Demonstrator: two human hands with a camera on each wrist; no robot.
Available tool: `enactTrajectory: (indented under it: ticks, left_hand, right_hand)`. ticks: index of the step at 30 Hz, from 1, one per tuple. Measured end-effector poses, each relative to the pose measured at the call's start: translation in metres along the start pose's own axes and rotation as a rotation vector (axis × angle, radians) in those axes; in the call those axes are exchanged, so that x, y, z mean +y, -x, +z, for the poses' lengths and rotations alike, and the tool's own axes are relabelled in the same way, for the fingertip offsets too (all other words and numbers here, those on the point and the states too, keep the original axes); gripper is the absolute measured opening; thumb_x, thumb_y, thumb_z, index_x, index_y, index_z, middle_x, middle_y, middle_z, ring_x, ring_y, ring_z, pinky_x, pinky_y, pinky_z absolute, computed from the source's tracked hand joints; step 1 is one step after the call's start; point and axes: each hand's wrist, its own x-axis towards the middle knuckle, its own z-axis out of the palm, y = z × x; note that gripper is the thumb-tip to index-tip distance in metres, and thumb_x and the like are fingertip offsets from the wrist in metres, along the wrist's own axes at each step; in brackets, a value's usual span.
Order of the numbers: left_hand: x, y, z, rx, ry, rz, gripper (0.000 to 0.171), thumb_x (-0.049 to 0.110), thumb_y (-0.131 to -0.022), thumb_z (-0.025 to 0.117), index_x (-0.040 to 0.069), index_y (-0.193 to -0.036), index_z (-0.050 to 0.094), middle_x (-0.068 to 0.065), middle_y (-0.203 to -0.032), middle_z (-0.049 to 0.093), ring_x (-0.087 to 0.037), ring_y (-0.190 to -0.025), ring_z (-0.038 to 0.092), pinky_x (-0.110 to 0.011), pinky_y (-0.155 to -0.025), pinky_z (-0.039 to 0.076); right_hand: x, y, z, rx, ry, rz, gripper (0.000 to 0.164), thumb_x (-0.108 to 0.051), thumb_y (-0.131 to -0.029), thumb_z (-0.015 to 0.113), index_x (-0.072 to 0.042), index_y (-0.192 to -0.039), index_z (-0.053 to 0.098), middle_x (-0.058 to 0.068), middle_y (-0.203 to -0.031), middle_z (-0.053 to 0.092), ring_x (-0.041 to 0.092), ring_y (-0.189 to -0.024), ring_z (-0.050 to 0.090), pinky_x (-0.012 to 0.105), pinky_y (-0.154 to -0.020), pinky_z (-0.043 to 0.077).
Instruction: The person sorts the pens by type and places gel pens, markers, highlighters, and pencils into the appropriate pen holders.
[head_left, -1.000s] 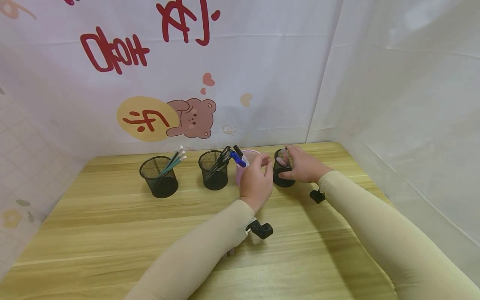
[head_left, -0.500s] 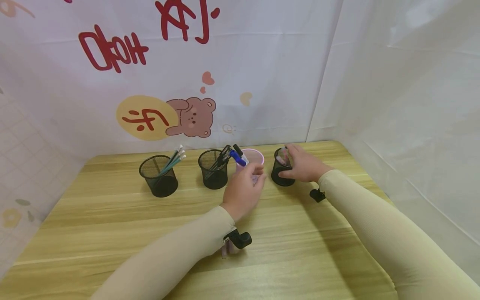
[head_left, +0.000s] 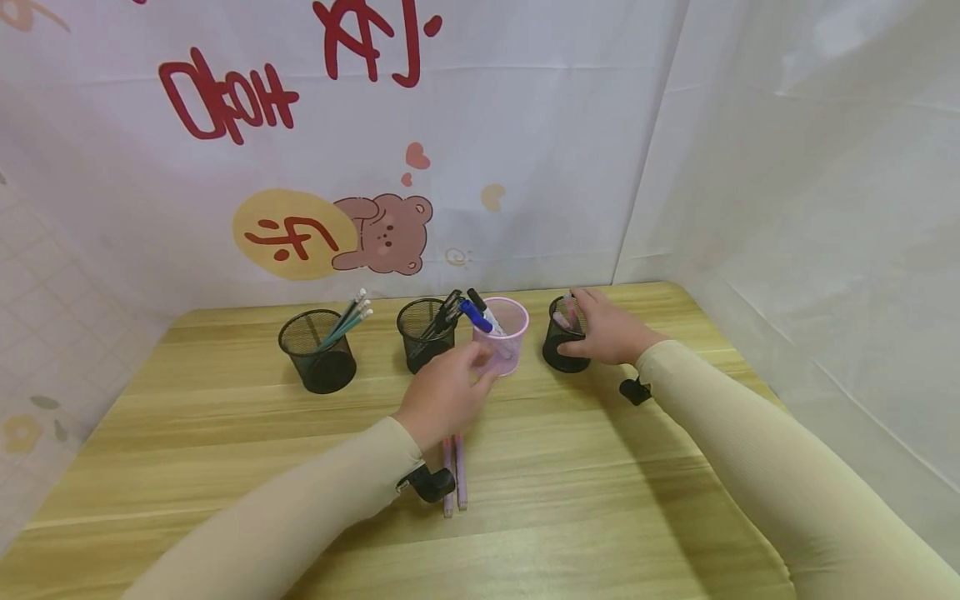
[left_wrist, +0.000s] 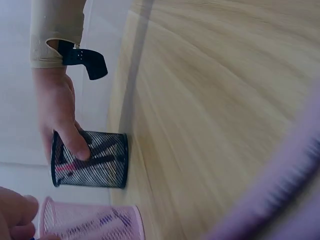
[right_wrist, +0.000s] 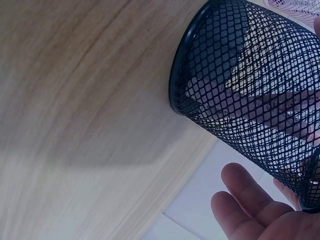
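Observation:
At the right, my right hand (head_left: pixel 611 332) grips a black mesh pen cup (right_wrist: pixel 240 65) near its rim, thumb on the near side. Pink pens (right_wrist: pixel 265 112) lean inside that cup, seen through the mesh. My left hand (head_left: pixel 446 398) hovers over the table with fingers loosely bent and nothing in them. Below its wrist lie two pink-purple pens (head_left: pixel 461 479) side by side, their far ends hidden by the hand. These pens also loom large and blurred at the lower right of the left wrist view. Just past the left fingertips stands a pink mesh pen cup (head_left: pixel 511 348) holding blue- and black-capped markers.
Left of the pink cup, a black mesh cup (head_left: pixel 414 346) holds several black pens (head_left: pixel 444 317). Farther left, another black mesh cup (head_left: pixel 330 372) holds pencils (head_left: pixel 347 327). A printed white curtain (head_left: pixel 555 150) hangs behind the wooden table (head_left: pixel 585 500).
My left hand has drawn back from the pink cup, left and toward me, uncovering that cup and the two pens on the table. My right hand has stayed at its cup.

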Motion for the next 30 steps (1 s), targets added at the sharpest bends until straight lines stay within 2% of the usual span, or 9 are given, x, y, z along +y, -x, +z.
enactTrajectory:
  ticks: [3,7,10,15,20,27,30]
  left_hand:
    - [-0.007,0.005,-0.006,-0.064,-0.045,-0.053,0.039,0.037,-0.104,0.065,0.016,-0.137,0.065,0.0,-0.136,0.071,-0.024,-0.13,0.066,-0.046,-0.11,0.053]
    - [-0.018,0.01,-0.014,-0.137,-0.096,-0.111,0.042,0.034,-0.103,0.067,0.016,-0.141,0.063,-0.002,-0.133,0.071,-0.025,-0.125,0.067,-0.049,-0.107,0.054]
    - [-0.029,0.014,-0.017,-0.184,-0.136,-0.134,0.046,0.035,-0.102,0.068,0.014,-0.142,0.062,-0.005,-0.13,0.072,-0.026,-0.12,0.069,-0.049,-0.104,0.055]
    - [-0.043,0.02,-0.02,-0.279,-0.197,-0.152,0.06,0.044,-0.098,0.071,0.011,-0.147,0.059,-0.009,-0.138,0.07,-0.029,-0.128,0.066,-0.051,-0.11,0.052]
    - [-0.046,0.027,-0.022,-0.354,-0.215,-0.156,0.069,0.047,-0.095,0.074,0.007,-0.149,0.057,-0.011,-0.144,0.067,-0.032,-0.135,0.062,-0.051,-0.115,0.049]
    - [-0.042,0.034,-0.024,-0.395,-0.215,-0.158,0.069,0.043,-0.092,0.079,0.006,-0.147,0.058,-0.015,-0.143,0.066,-0.035,-0.134,0.062,-0.053,-0.115,0.048]
    - [-0.043,0.036,-0.024,-0.401,-0.215,-0.151,0.069,0.042,-0.091,0.08,0.005,-0.145,0.059,-0.015,-0.141,0.068,-0.034,-0.131,0.064,-0.053,-0.114,0.049]
  right_hand:
    - [0.0,-0.001,0.0,0.0,-0.002,-0.003,0.086,-0.046,-0.087,0.082,-0.002,-0.145,0.037,0.022,-0.154,0.039,0.043,-0.14,0.048,0.061,-0.113,0.046]
    - [-0.001,-0.001,0.0,-0.003,-0.013,-0.004,0.086,-0.046,-0.087,0.082,-0.002,-0.145,0.037,0.022,-0.153,0.04,0.043,-0.138,0.05,0.061,-0.113,0.046]
    - [0.0,-0.001,0.001,-0.001,-0.015,-0.002,0.09,-0.046,-0.087,0.082,-0.003,-0.15,0.034,0.022,-0.155,0.038,0.043,-0.137,0.051,0.061,-0.112,0.046]
    - [0.003,-0.001,0.001,0.003,-0.018,-0.002,0.089,-0.046,-0.087,0.082,-0.004,-0.149,0.034,0.02,-0.156,0.038,0.042,-0.134,0.053,0.06,-0.112,0.047]
    - [0.004,-0.002,0.002,0.001,-0.01,-0.004,0.091,-0.048,-0.086,0.081,-0.004,-0.149,0.034,0.02,-0.156,0.038,0.041,-0.134,0.053,0.06,-0.111,0.047]
    - [0.003,-0.002,0.001,0.003,-0.014,-0.007,0.082,-0.046,-0.086,0.082,-0.005,-0.142,0.038,0.019,-0.153,0.039,0.041,-0.13,0.054,0.059,-0.109,0.048]
    - [0.002,-0.002,0.001,0.001,-0.02,-0.006,0.082,-0.045,-0.087,0.082,-0.005,-0.143,0.037,0.02,-0.155,0.038,0.041,-0.132,0.054,0.06,-0.111,0.047]
